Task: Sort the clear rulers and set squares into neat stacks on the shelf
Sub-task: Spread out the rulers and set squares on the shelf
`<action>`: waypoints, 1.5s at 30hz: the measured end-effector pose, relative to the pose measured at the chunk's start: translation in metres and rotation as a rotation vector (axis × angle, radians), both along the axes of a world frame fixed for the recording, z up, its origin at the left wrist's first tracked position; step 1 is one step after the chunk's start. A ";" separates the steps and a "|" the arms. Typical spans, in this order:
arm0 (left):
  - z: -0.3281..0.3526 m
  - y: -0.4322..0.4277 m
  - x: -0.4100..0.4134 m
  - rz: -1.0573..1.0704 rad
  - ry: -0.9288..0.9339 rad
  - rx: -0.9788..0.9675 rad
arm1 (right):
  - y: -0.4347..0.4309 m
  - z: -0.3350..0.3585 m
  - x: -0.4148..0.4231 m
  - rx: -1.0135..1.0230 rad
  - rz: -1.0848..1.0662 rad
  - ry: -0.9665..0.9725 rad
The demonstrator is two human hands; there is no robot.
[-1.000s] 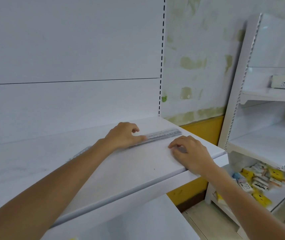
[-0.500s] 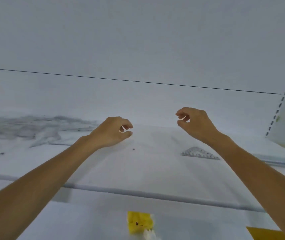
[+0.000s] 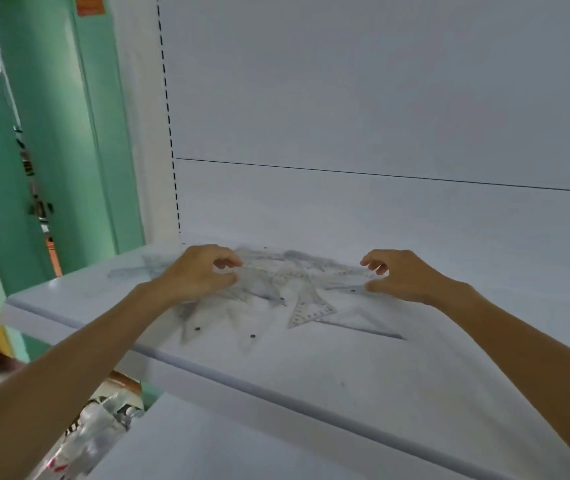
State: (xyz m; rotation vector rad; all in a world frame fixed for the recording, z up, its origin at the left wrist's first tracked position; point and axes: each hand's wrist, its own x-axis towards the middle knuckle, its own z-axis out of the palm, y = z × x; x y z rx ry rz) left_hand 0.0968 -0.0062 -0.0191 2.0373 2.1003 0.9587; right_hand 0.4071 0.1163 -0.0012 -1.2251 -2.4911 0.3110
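Observation:
A loose, overlapping pile of clear rulers and set squares (image 3: 287,289) lies near the left end of the white shelf (image 3: 311,362). One set square (image 3: 311,311) pokes out toward me. My left hand (image 3: 200,273) is at the pile's left edge, thumb and fingers half curled and apart, with clear plastic reaching up to the fingertips. My right hand (image 3: 403,277) hovers at the pile's right edge in the same half-curled pose. Neither hand plainly grips a piece; the picture is blurred.
The white back panel (image 3: 380,98) rises right behind the pile. A green wall and door (image 3: 51,133) stand to the left of the shelf end. A crinkled plastic bag (image 3: 96,431) sits below left, beside a lower shelf (image 3: 242,452).
My view has swung left from the shelf's right end to its left end. Both hands left the single ruler there and now reach the messy pile.

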 end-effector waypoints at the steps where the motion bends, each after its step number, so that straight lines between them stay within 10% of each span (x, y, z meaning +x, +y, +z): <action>1: -0.001 0.003 -0.014 -0.006 0.012 -0.002 | 0.002 -0.004 -0.008 -0.015 -0.001 -0.027; 21: -0.011 0.068 -0.059 -0.201 0.209 -0.138 | -0.012 -0.014 -0.063 0.429 -0.086 0.040; 37: 0.004 0.064 -0.032 -0.232 0.246 0.271 | -0.026 0.001 -0.065 -0.015 -0.226 0.570; 45: 0.018 0.067 0.018 -0.371 0.351 0.104 | -0.052 0.000 -0.027 0.828 -0.280 0.054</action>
